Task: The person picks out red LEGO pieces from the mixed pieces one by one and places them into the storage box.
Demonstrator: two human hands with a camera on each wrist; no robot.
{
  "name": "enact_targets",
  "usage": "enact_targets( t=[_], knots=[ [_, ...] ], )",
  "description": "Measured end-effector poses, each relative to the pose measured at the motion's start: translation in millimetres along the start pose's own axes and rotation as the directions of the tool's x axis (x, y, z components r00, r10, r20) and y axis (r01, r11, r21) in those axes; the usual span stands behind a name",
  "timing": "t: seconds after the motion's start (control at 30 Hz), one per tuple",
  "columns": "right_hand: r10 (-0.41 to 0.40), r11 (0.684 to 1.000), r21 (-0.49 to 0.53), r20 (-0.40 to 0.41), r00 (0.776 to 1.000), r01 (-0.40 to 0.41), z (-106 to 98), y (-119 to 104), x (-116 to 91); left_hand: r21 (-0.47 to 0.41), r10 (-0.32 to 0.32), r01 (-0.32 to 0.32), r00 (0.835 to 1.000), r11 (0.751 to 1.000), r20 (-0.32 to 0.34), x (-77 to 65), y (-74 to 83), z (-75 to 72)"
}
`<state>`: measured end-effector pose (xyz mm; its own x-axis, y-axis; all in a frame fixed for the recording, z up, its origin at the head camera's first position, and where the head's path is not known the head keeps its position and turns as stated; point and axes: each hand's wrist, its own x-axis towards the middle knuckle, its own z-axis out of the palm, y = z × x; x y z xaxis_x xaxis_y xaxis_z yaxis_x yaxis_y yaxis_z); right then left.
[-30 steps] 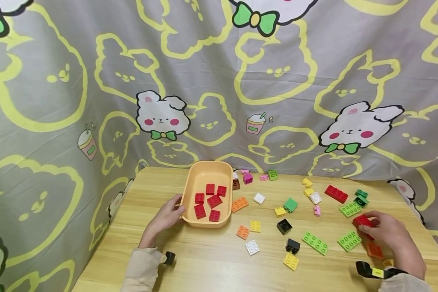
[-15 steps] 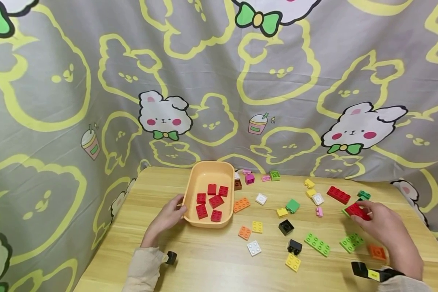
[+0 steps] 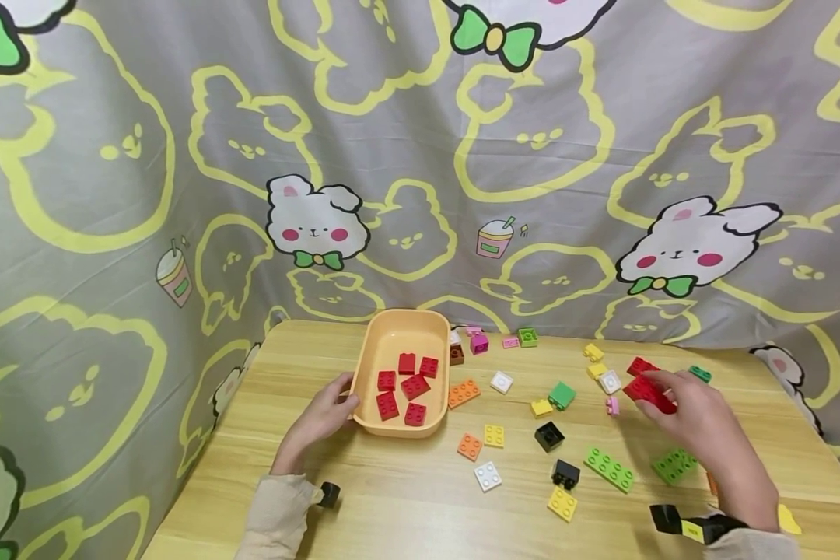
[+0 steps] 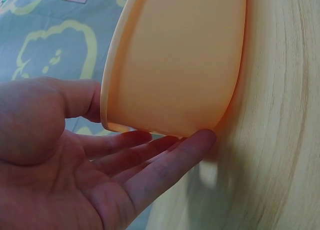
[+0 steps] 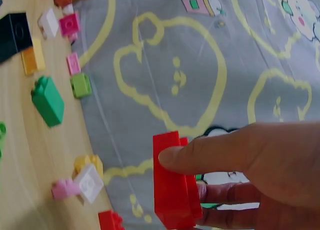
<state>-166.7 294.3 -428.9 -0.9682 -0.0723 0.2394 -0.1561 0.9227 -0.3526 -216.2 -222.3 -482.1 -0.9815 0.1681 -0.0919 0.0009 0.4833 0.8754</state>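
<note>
My left hand point(image 3: 325, 411) holds the near left corner of an orange plastic tray point(image 3: 400, 334). In the left wrist view, the thumb lies against the tray's rim and the other fingers reach along its outer side. Several red toy bricks point(image 3: 414, 386) lie inside the tray. Over the right part of the table, my right hand point(image 3: 703, 428) pinches a long red toy brick point(image 5: 172, 190) between thumb and fingers. Another red brick point(image 3: 642, 365) on the table lies just behind it, partly covered in the head view.
Loose bricks are scattered over the wooden table point(image 3: 406, 498): a green brick point(image 3: 561, 395), a black brick point(image 3: 549, 435), a long lime brick point(image 3: 608, 469), a white brick point(image 3: 488, 476) and several more. A patterned curtain point(image 3: 392, 155) hangs along the back and left.
My right hand has moved left and away from me, carrying the red brick from the lime bricks toward the other red brick. My left hand stays at the tray.
</note>
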Motion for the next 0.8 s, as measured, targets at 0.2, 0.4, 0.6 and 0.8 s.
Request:
enact_targets(
  t=[0.2,0.4,0.6,0.8],
  knots=[
    [-0.066,0.998,0.013,-0.046,0.997,0.067,5,-16,6,-0.007,0.000,0.000,1.000,1.000,-0.007,0.3,-0.4,-1.0],
    [-0.082,0.996,0.041,-0.012,0.997,0.083,9,-27,7,-0.029,-0.015,0.016,1.000,0.999,0.006,-0.3,-2.4,1.2],
    [-0.151,0.988,0.011,-0.044,0.987,0.152,15,-39,15,-0.048,0.007,-0.007,1.000,0.999,0.004,-1.3,-1.9,2.2],
    [-0.192,0.981,-0.007,-0.039,0.981,0.192,19,-46,23,-0.026,0.013,-0.013,1.000,1.000,-0.007,0.1,-0.9,1.3]
  ],
)
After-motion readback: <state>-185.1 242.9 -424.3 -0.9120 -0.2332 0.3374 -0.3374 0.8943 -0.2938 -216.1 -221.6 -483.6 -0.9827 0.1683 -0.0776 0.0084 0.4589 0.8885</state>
